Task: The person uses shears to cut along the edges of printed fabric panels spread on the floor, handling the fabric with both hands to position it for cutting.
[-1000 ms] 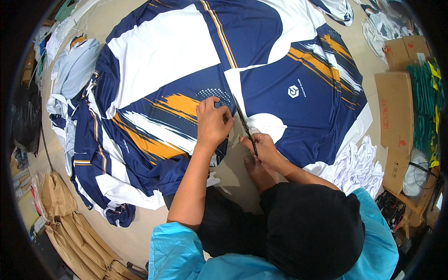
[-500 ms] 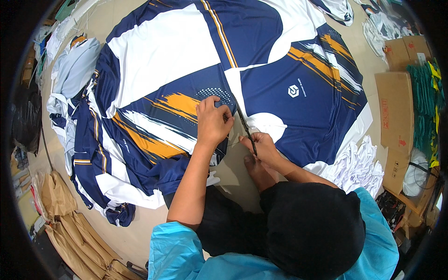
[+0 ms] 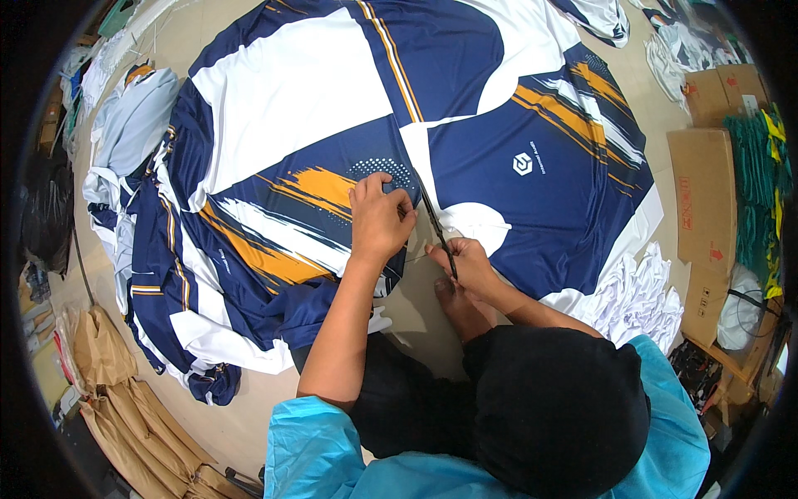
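Holding dark scissors [image 3: 435,219], the right hand [image 3: 472,264] stays practically unmoved.

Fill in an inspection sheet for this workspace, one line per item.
Surface: tiled floor, largely covered by cloth.
Work items: navy-and-white cloth spread out; black scissors at the edge of a navy part.
Clutter: white scraps heaped at right; grey bundle at left.
Hands: left hand on the cloth, fingers bent, grip unclear; right hand holds the scissors.
Cables: thin dark cord at left, kind unclear.
Surroundings: cartons at right; black bag at left.
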### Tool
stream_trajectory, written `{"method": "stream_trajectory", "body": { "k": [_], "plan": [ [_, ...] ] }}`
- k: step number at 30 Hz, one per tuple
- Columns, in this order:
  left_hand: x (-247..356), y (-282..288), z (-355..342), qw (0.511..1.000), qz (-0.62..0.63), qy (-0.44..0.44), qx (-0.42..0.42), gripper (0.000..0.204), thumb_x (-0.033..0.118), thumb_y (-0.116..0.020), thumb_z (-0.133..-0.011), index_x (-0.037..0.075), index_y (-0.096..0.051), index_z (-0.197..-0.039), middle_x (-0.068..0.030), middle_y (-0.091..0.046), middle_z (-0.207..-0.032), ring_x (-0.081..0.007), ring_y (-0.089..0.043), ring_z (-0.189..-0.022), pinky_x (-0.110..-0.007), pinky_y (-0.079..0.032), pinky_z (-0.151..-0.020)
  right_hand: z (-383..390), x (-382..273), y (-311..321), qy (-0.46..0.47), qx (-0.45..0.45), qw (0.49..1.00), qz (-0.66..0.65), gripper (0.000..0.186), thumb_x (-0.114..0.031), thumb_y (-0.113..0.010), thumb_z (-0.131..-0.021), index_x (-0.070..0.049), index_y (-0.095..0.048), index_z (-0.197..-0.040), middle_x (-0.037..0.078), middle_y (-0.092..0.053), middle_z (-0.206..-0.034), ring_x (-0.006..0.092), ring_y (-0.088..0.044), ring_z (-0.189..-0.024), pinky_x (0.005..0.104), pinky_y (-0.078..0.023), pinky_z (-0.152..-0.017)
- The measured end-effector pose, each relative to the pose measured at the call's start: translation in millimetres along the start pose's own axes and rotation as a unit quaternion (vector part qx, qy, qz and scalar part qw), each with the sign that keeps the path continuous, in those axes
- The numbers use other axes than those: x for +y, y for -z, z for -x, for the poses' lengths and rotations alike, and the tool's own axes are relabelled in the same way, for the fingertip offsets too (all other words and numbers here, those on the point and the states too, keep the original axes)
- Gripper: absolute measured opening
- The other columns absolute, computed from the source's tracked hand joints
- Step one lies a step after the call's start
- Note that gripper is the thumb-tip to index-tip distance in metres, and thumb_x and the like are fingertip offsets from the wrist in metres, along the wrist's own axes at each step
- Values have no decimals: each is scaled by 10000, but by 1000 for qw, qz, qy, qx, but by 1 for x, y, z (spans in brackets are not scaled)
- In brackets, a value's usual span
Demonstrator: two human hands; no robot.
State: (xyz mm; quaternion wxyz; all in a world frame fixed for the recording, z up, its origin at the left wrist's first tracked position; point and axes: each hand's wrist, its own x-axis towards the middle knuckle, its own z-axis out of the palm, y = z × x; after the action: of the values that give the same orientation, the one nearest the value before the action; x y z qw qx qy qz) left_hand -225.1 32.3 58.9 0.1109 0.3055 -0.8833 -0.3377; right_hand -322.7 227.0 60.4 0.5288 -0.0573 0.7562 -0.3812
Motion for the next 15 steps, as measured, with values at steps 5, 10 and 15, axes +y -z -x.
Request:
{"method": "stream_trajectory", "body": {
  "k": [5,10,15],
  "plan": [
    [2,3,-1,1000,-11,2,-12,128,187,-889,-811,105,-799,-848,-197,-620,-1347,-420,-524,-1339,-519,-406,-1158,0,-1,2,1,-3,1000,12,490,-436,-870,-951,-4,-738,-763,13,-624,-625,94,-536,-524,314,-403,-472],
    [3,4,0,1000,-13,5,-15,127,189,-887,-810,104,-802,-852,-197,-616,-1351,-422,-521,-1341,-513,-403,-1159,-6,-6,3,2,-4,1000,3,469,-417,-865,-962,-8,-737,-771,10,-630,-633,89,-537,-530,315,-404,-475],
    [-1,-1,0,1000,4,-7,9,117,178,-879,-768,119,-783,-801,-173,-631,-1334,-395,-522,-1316,-528,-365,-1149,-14,-3,4,24,-13,1000,-7,458,-421,-866,-960,-15,-745,-787,9,-647,-651,82,-543,-552,306,-413,-492]
  ]
}}
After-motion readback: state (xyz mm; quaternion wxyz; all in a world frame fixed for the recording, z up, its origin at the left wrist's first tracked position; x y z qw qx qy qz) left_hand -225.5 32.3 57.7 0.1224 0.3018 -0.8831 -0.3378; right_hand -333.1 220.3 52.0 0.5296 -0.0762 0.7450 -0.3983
